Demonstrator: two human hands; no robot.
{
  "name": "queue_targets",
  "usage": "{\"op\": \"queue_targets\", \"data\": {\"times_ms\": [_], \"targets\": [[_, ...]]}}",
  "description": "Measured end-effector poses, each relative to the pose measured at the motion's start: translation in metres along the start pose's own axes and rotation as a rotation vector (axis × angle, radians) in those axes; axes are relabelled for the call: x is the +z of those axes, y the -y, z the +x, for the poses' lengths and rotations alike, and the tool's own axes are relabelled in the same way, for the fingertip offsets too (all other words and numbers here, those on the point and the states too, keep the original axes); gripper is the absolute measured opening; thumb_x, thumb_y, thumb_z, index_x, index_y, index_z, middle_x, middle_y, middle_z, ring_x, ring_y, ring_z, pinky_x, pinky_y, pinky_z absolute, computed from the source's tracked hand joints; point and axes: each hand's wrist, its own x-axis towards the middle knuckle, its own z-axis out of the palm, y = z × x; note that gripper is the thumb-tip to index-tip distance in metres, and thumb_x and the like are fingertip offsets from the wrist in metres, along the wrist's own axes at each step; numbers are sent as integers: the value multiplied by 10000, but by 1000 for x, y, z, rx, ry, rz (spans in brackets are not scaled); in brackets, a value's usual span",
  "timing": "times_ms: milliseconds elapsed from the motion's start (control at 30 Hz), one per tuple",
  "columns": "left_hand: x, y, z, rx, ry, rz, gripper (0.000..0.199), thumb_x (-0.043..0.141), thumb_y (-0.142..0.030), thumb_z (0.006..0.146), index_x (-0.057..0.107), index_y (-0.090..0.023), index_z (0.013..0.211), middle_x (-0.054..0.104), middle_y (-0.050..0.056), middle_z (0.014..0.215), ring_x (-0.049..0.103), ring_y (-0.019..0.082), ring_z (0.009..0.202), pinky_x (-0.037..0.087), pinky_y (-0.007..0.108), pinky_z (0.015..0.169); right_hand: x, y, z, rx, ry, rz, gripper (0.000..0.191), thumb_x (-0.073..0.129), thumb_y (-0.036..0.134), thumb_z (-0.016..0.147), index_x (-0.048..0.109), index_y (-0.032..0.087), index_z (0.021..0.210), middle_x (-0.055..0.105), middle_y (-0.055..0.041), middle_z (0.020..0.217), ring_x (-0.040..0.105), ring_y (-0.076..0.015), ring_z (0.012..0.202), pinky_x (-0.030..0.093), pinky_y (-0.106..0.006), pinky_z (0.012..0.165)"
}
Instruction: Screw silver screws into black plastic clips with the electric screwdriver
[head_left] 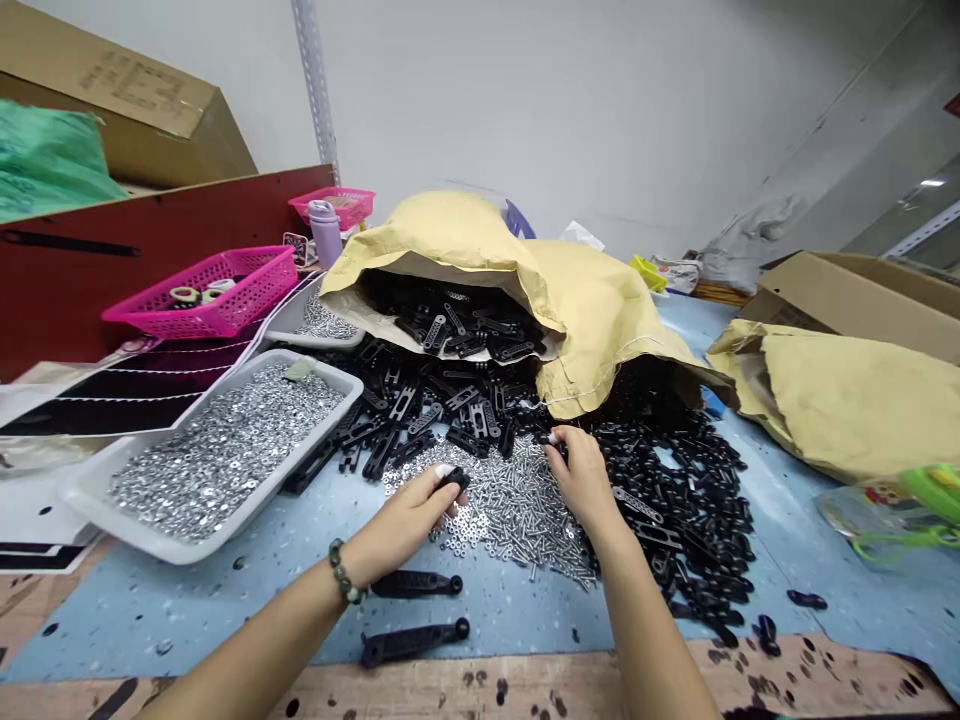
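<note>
My left hand [409, 520], with a bead bracelet at its wrist, is closed on a small black part [454, 479] above the pile of nuts [466, 528]. My right hand [579, 475] has its fingers pinched together at the upper edge of the silver screws [525, 505], beside black parts; what lies between the fingertips is too small to make out. Two long black pieces [417, 584] [415, 641] lie on the blue sheet near my left forearm. Black slotted parts [405, 405] are heaped behind my hands, and small black parts [697, 500] spread to the right.
A white tray of silver hardware [94, 490] stands at left, with a pink basket [217, 320] behind it. Paper sacks [457, 235] of black parts stand at the back. At right are another sack [862, 400] and a clear bottle with a green lid [885, 510].
</note>
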Motion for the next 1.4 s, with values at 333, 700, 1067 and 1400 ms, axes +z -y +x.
{"op": "queue_targets", "data": {"times_ms": [333, 700, 1067, 1400], "targets": [[6, -7, -19, 207, -22, 303, 175, 455, -305, 898, 508, -208, 1034, 598, 35, 955, 542, 196, 852, 424, 322, 754, 25, 91, -60, 89, 185, 978, 172, 592, 284, 848, 589, 249, 1016, 638, -15, 922, 609, -173, 886, 475, -331, 833], [-8, -2, -32, 374, -56, 620, 223, 415, -315, 915, 498, -200, 742, 518, -6, 675, 479, 148, 611, 337, 269, 584, 36, 102, -88, 88, 75, 776, 139, 568, 303, 850, 518, 218, 947, 570, -19, 851, 561, -160, 774, 480, -281, 699], [-33, 29, -36, 19, -46, 403, 192, 426, -328, 882, 489, -199, 755, 574, -12, 713, 538, 180, 692, 380, 284, 638, 58, 81, -104, -203, 356, 257, 246, 507, 86, 852, 506, 241, 1043, 641, -33, 885, 550, -231, 897, 421, -407, 824], [-45, 33, -40, 171, -37, 464, 153, 513, -290, 879, 633, -201, 912, 608, 30, 914, 550, 203, 894, 413, 327, 822, 50, 86, -102, -271, 339, 331, 181, 476, 106, 878, 503, 233, 1003, 607, -43, 944, 559, -194, 910, 451, -347, 810]]}}
